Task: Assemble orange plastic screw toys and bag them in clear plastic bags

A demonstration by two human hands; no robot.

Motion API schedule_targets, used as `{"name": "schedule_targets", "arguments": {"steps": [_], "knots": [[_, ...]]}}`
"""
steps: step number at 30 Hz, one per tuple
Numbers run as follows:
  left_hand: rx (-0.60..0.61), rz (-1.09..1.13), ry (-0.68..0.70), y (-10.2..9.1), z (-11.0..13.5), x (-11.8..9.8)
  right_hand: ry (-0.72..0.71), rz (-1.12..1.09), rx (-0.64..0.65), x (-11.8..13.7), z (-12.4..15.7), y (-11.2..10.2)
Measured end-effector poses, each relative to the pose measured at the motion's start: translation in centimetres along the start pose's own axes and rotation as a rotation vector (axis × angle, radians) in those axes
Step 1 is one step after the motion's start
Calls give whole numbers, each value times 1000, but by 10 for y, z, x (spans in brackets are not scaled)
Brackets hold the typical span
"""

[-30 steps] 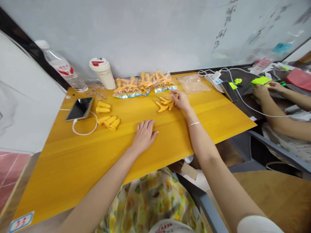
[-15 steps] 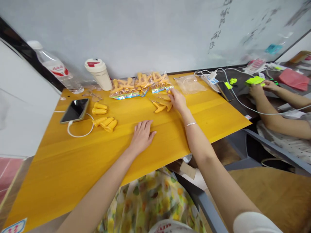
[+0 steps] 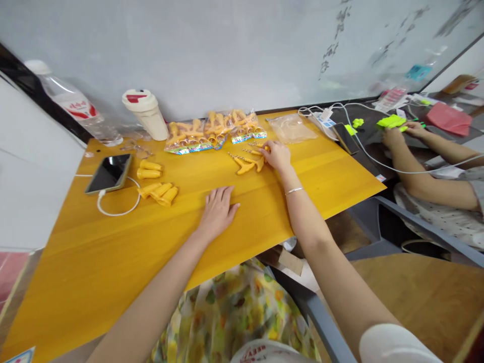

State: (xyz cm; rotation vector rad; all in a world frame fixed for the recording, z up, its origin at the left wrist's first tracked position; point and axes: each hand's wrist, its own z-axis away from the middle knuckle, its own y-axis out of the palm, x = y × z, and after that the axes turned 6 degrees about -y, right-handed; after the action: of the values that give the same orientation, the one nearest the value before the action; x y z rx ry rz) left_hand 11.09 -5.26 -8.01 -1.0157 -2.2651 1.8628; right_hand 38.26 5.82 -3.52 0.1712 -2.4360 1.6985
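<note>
My right hand (image 3: 279,156) is at the far middle of the table, its fingers closed on the yellow handle of a corkscrew (image 3: 257,145) that lies at the top of a small row. Nearer me, two more yellow corkscrews (image 3: 245,167) have their silvery spirals pointing left. My left hand (image 3: 218,212) rests flat on the table with fingers stretched out, holding nothing. Left of it lie several yellow tapered caps (image 3: 162,193), with two more caps (image 3: 149,170) just behind. Clear bags of yellow pieces (image 3: 189,137) stand along the wall behind.
A phone (image 3: 109,173) with a white cable lies on the left of the yellow table (image 3: 132,252). Behind stand a white cup (image 3: 147,116) and a water bottle (image 3: 75,103). A clear bag (image 3: 291,128) lies back right. Another person's hands (image 3: 397,135) hold bright green pieces farther right.
My right hand has drawn a corkscrew slightly down and left beside the others, its spiral now showing more clearly. My left hand stays flat. The whole view has shifted a little.
</note>
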Motion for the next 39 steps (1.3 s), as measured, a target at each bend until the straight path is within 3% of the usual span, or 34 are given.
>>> {"name": "schedule_targets", "arguments": {"steps": [6, 10, 13, 16, 19, 22, 24, 27, 28, 30, 34, 37, 39], "knots": [[26, 12, -9, -1, -1, -1, 21, -7, 28, 4, 0, -1], [22, 30, -9, -2, -1, -1, -9, -7, -79, 7, 0, -3], [1, 68, -19, -2, 0, -2, -108, -37, -153, 17, 1, -3], [-51, 124, -6, -6, -2, -1, -294, -98, -171, 41, 6, 3], [-198, 151, -32, -15, -5, 14, -496, -168, -105, 79, 20, 13], [-441, 151, -180, -30, 1, 43, -667, -228, 16, 122, 51, 24], [-559, 135, -287, -41, 15, 64, -738, -255, 123, 146, 74, 31], [-603, 50, -420, -53, 48, 86, -799, -238, 331, 165, 99, 37], [-581, 4, -456, -55, 60, 90, -809, -222, 382, 166, 103, 37], [-420, -96, -488, -58, 87, 92, -815, -195, 437, 163, 110, 35], [20, -204, -265, -60, 136, 80, -819, -202, 442, 145, 134, 20], [131, -176, -182, -68, 161, 62, -821, -247, 440, 131, 161, 2], [189, -62, -137, -77, 166, 51, -869, -314, 510, 121, 170, -13]]}}
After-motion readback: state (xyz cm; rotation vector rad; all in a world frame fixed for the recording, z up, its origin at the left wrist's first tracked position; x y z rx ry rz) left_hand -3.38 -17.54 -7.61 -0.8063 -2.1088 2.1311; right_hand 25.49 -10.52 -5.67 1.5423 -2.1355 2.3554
